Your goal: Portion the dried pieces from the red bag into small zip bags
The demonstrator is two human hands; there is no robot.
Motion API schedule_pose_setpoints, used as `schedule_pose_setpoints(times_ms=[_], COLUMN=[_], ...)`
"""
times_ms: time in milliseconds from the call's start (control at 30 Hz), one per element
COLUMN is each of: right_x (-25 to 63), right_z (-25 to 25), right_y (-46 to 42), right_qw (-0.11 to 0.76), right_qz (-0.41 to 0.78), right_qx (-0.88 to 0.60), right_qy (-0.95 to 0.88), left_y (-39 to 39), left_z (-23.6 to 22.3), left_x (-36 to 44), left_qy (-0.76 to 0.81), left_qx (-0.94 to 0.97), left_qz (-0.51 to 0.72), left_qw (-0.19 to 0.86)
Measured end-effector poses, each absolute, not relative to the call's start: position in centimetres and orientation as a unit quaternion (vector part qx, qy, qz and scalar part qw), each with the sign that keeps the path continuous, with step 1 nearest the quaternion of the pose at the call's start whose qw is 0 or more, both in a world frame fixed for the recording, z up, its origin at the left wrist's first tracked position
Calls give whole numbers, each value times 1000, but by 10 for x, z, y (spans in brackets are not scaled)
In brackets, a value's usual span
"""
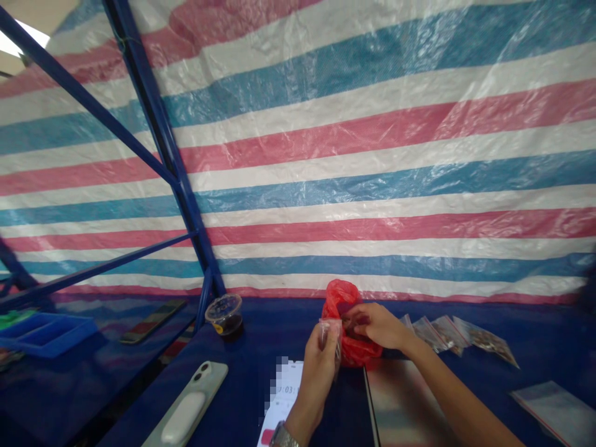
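Observation:
My left hand (318,361) is closed around a small clear zip bag (331,330), its top edge level with the rim of a red plastic bag (342,298). The red bag stands open on the blue table. My right hand (372,324) reaches over its mouth with the fingers drawn together; whatever they pinch is hidden. To the right of that hand lie several small zip bags (487,340) with brown bits inside. Flat bags (559,406) with red-edged seals rest farther right.
A clear tub (224,315) of dark liquid stands left of centre. Nearby are a pale phone with a white attachment (186,410), a lit phone screen (286,397) and a shiny flat panel (405,397). Blue frame posts (186,205) and a blue tray (46,335) are at left.

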State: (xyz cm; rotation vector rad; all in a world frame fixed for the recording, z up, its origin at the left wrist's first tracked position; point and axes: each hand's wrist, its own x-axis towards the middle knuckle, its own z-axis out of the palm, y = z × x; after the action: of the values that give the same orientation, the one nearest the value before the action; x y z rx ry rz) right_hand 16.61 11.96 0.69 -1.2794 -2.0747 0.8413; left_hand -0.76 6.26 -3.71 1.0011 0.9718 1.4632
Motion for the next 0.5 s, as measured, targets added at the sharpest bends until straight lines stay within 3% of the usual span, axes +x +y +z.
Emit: schedule_pose_setpoints(times_ms=[267,500], right_x=[179,160], right_z=[50,78], right_y=[103,77], right_qw=[302,244], right_qz=[328,192], right_qx=[-424,-424], right_qy=[-788,-850], left_y=[54,55], left_z=[-30,-34], left_x=[-14,-14], left_qy=[419,365], left_qx=[528,528], left_qz=[579,586], left_qw=[459,495])
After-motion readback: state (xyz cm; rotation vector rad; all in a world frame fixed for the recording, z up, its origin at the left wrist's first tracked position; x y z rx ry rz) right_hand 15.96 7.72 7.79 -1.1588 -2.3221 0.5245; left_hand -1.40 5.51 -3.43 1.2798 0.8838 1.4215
